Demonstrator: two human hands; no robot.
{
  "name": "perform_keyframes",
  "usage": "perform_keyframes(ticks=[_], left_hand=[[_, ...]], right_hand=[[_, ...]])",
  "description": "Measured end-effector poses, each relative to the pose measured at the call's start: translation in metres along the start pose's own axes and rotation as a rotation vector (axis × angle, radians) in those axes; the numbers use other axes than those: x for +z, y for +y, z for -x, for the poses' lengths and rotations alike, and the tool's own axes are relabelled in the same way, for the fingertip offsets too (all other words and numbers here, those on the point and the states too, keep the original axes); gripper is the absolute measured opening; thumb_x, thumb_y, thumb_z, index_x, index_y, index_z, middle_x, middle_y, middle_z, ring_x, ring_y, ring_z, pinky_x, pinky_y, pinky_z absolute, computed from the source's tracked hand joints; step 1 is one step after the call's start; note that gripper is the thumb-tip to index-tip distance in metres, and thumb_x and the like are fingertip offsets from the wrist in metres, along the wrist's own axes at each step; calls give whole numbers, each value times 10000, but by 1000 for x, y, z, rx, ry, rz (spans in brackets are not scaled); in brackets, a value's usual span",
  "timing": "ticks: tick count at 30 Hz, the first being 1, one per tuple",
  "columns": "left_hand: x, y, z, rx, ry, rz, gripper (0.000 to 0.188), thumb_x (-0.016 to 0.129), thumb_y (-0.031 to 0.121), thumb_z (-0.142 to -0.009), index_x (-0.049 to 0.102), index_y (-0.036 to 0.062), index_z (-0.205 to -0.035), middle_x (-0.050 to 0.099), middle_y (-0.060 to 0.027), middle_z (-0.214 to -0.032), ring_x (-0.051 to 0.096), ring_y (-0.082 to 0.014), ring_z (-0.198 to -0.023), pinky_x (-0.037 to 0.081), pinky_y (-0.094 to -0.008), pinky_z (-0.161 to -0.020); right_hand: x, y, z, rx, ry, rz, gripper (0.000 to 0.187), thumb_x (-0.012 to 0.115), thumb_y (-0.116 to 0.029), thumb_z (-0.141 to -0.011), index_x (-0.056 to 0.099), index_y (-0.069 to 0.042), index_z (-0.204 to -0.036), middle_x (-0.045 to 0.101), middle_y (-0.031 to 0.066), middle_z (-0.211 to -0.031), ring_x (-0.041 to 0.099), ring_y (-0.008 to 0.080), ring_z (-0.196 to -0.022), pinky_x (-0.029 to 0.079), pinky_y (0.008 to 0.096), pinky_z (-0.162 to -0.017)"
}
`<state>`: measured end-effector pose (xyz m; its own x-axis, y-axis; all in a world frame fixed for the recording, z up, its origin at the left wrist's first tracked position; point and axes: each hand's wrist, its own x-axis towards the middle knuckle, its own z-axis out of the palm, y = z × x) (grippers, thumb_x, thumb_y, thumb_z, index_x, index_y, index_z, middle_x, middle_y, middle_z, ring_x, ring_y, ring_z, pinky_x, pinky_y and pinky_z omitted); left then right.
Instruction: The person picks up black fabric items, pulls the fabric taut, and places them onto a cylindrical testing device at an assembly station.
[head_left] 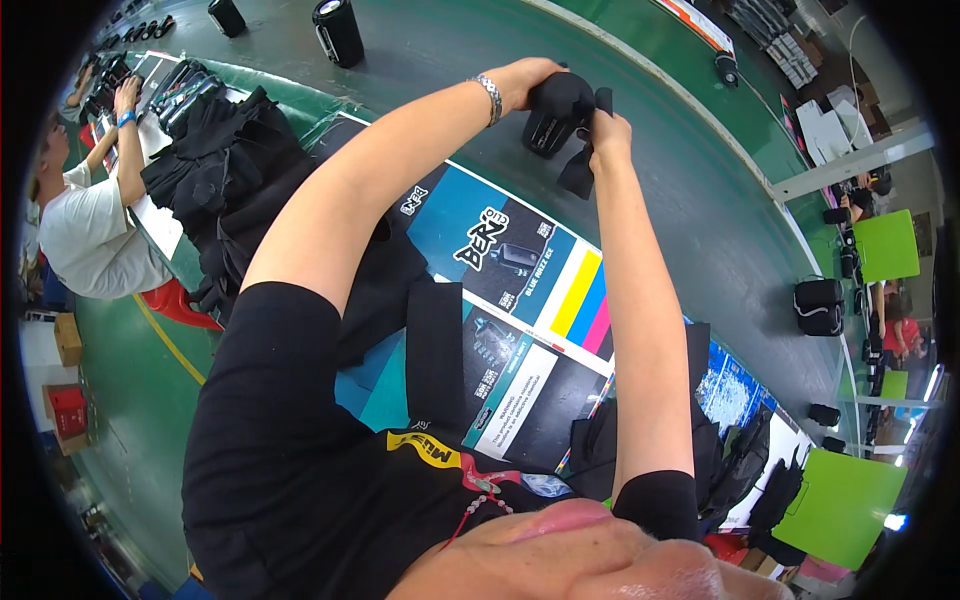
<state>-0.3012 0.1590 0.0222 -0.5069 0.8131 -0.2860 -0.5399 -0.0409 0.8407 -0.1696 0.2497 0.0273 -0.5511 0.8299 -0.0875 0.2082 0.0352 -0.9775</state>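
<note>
Both arms reach forward over the dark conveyor belt to a black cylindrical object (pixel 550 128) that looks like a portable speaker. My left hand (pixel 528 80) is wrapped round its upper left side, fingers partly hidden behind it. On its right, my right hand (pixel 610 138) pinches a black fabric strip (pixel 577 176); one end sticks up above the fingers and the other hangs below, beside the cylinder. Closer to me, a table topped with printed sheets (pixel 520 250) carries another flat black strip (pixel 435 350) and a heap of black fabric pieces (pixel 225 165).
Two similar black cylinders, one nearer (pixel 338 32) and one farther (pixel 227 17), stand farther along the belt to the left. A black boxy item (pixel 819 305) sits on the belt at right. A co-worker in a white shirt (pixel 95 235) works at far left. Green panels (pixel 840 508) stand at right.
</note>
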Motion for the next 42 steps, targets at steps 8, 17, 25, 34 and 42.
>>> perform_keyframes(ticks=[8,17,25,34,42], left_hand=[[-1,-52,-28,179,292,-727,312,510,310,-921,675,67,-1026,682,-138,-986,649,-300,-942,486,-369,-829],[-18,-110,-57,695,483,-1552,347,486,360,-929,700,123,-1063,519,-86,-1348,362,-256,-1338,165,-546,-1104],[-3,-94,-27,738,518,-1036,394,487,394,-938,689,89,-1084,593,-90,-1243,475,-279,-1234,214,-489,-1099],[96,-34,46,336,-95,83,647,354,522,-954,668,-31,-836,681,-178,-819,666,-221,-774,528,-318,-801],[82,-22,44,335,156,277,399,435,401,-976,627,54,-1023,670,-76,-1020,615,-189,-994,473,-344,-853]], right_hand=[[-34,25,5,14,4,38,175,622,-134,-775,668,33,-801,663,134,-723,619,241,-549,445,347,-519],[-43,44,16,-135,152,585,299,654,-299,-790,705,-60,-964,681,214,-952,640,390,-957,495,469,-813],[-43,36,19,-114,131,819,327,639,-358,-789,714,-99,-975,681,202,-986,641,380,-976,503,456,-843],[-70,41,32,120,24,-122,395,644,-411,-857,650,-26,-948,670,134,-829,683,218,-832,445,308,-482],[-110,-17,76,-12,-98,-703,529,806,-340,-747,556,22,-1041,593,77,-888,579,161,-687,384,264,-451]])
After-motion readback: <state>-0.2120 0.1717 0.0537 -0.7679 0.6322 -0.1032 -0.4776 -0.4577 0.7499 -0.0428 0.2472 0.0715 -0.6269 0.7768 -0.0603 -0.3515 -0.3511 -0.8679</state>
